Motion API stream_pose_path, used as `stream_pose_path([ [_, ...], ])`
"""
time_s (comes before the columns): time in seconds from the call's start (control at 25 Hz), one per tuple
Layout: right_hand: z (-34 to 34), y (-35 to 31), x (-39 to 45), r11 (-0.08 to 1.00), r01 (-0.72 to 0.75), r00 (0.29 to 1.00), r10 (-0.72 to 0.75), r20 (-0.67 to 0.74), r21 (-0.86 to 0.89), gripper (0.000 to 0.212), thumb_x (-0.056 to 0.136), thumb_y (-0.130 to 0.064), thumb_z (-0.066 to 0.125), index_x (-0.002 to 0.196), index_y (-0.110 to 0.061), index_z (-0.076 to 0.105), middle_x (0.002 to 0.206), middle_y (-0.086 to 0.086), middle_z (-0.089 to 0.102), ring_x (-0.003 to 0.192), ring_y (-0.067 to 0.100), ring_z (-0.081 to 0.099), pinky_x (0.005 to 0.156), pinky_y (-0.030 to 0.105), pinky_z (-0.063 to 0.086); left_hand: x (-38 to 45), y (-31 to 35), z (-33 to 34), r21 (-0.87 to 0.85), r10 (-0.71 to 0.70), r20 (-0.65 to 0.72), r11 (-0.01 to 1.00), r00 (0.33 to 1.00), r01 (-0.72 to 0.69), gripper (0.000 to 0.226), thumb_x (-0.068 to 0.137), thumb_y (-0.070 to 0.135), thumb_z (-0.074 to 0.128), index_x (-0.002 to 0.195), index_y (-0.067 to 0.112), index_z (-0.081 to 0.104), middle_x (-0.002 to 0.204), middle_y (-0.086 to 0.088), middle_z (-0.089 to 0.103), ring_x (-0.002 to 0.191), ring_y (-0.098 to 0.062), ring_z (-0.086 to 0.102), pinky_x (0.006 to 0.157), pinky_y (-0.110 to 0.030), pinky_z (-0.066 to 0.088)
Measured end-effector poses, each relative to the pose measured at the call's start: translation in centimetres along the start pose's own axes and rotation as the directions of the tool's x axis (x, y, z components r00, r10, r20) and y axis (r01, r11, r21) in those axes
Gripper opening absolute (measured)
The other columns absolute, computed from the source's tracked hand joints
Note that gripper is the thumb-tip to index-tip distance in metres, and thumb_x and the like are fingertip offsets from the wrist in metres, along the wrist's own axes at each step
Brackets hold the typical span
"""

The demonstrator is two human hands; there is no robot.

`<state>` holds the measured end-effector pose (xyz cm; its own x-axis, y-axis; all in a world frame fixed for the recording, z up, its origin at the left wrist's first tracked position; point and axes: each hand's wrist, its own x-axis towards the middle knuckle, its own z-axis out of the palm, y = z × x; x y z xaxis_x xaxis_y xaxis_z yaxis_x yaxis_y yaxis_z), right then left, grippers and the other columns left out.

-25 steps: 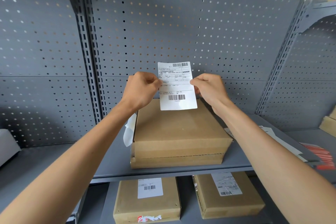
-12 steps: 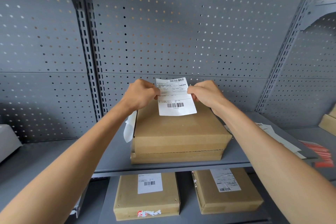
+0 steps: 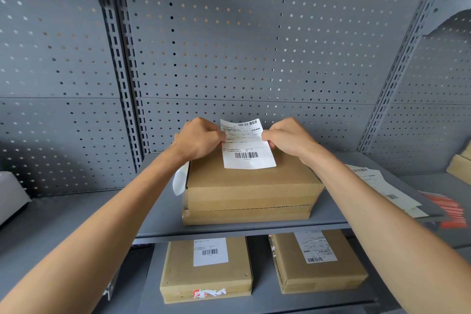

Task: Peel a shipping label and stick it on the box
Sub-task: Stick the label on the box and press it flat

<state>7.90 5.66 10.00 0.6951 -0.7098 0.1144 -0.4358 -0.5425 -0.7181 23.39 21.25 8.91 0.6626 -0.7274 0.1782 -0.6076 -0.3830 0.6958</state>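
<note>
- A pale grey rounded object (image 3: 11,194) sits far to the left of the hands, cut off by the picture's edge.
- A curled white strip of paper (image 3: 180,181) lies just below the left hand, against the left side of the box.
- The left hand (image 3: 200,139) is closed, thumb and fingers pinching the left edge of the white rectangular shipping label (image 3: 246,144) printed with barcodes.
- That label is stretched between both hands; its lower edge touches the top of the flat brown cardboard box (image 3: 251,192), while its upper part tilts up off the box.
- The box lies directly under the hands on the grey metal shelf (image 3: 163,214), backed by a grey perforated panel (image 3: 229,46).
- The right hand (image 3: 289,136) is closed too, pinching the label's right edge.
- Below the hands, on a lower shelf, lie two brown labelled cardboard boxes: one (image 3: 206,269) under the left forearm, one (image 3: 318,261) under the right.
- To the right of the right forearm lie white printed sheets with barcodes (image 3: 382,188), and beyond them a paper with red stripes (image 3: 446,211).
</note>
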Motion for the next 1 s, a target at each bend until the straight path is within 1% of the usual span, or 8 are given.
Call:
stream_pose_path([
  [0.16,0.5,0.5,0.2,0.999,0.003,1.000,-0.002,0.012,-0.034,0.011,0.073,-0.021,0.060,0.066,-0.013,0.056,0.067,0.008,0.041,0.067,0.017,0.034,0.063,0.033,0.026,-0.2,-0.1,0.1,0.038,0.007,0.012,0.999,1.000,-0.007,0.028,0.083,0.035,0.061,0.057,0.038,0.072,0.078,0.013,0.069,0.088,-0.029,0.059,0.096,-0.051,0.052],
  [0.32,1.0,0.7,0.4,0.995,0.003,1.000,-0.001,0.018,-0.103,0.011,0.064,-0.029,0.056,0.063,-0.018,0.056,0.064,0.005,0.045,0.064,0.018,0.036,0.064,0.034,0.030,-0.3,-0.4,0.4,0.048,-0.008,0.017,0.999,1.000,0.007,0.020,0.070,0.043,0.056,0.069,0.034,0.073,0.083,-0.002,0.075,0.096,-0.029,0.064,0.099,-0.050,0.050],
  [0.44,1.2,0.8,0.4,0.987,0.009,1.000,-0.008,0.009,-0.162,0.016,0.071,-0.027,0.060,0.061,-0.019,0.050,0.063,0.001,0.045,0.061,0.020,0.039,0.064,0.032,0.032,-0.5,-0.4,0.5,0.078,0.008,0.027,0.997,1.000,-0.010,0.024,0.074,0.037,0.057,0.054,0.041,0.068,0.069,0.005,0.067,0.086,-0.028,0.060,0.094,-0.047,0.050],
  [0.52,1.4,0.9,0.4,0.980,0.030,1.000,-0.030,0.007,-0.198,0.027,0.075,-0.024,0.061,0.058,-0.018,0.042,0.059,0.000,0.041,0.059,0.021,0.038,0.063,0.032,0.030,-0.5,-0.5,0.6,0.108,0.021,0.010,0.994,1.000,-0.022,0.038,0.081,0.029,0.058,0.045,0.038,0.061,0.059,0.009,0.055,0.076,-0.025,0.049,0.080,-0.043,0.042],
  [0.64,1.5,0.9,0.3,0.971,0.047,0.999,-0.047,0.007,-0.232,0.030,0.076,-0.023,0.062,0.056,-0.017,0.041,0.056,-0.001,0.039,0.058,0.021,0.038,0.062,0.031,0.027,-0.5,-0.5,0.9,0.165,0.035,-0.029,0.986,0.999,-0.030,0.043,0.086,0.026,0.058,0.044,0.031,0.056,0.049,0.013,0.052,0.066,-0.017,0.039,0.076,-0.040,0.034],
  [0.8,1.7,1.0,0.2,0.953,0.048,0.999,-0.052,-0.006,-0.300,0.015,0.076,-0.026,0.062,0.067,-0.015,0.059,0.066,0.006,0.058,0.069,0.028,0.058,0.075,0.035,0.041,-0.2,-1.0,1.0,0.192,0.086,-0.030,0.978,0.996,-0.079,0.038,0.084,0.027,0.058,0.051,0.013,0.045,0.073,-0.004,0.068,0.059,-0.012,0.039,0.072,-0.037,0.038],
  [0.88,1.9,1.0,0.2,0.948,0.046,0.998,-0.056,-0.024,-0.316,0.021,0.076,-0.028,0.062,0.074,-0.007,0.067,0.079,0.010,0.073,0.085,0.028,0.067,0.088,0.039,0.046,-0.2,-1.0,1.0,0.224,0.115,-0.034,0.969,0.993,-0.105,0.039,0.084,0.026,0.059,0.052,0.013,0.041,0.072,-0.007,0.065,0.058,-0.013,0.039,0.072,-0.036,0.038],
  [1.0,2.0,1.0,0.4,0.943,0.048,0.998,-0.062,-0.033,-0.331,0.027,0.078,-0.028,0.063,0.084,-0.003,0.070,0.091,0.008,0.077,0.090,0.026,0.066,0.094,0.043,0.043,-0.2,-1.0,1.2,0.280,0.149,-0.037,0.951,0.988,-0.132,0.039,0.084,0.027,0.060,0.052,0.014,0.041,0.067,0.001,0.053,0.063,-0.013,0.042,0.074,-0.037,0.039],
])
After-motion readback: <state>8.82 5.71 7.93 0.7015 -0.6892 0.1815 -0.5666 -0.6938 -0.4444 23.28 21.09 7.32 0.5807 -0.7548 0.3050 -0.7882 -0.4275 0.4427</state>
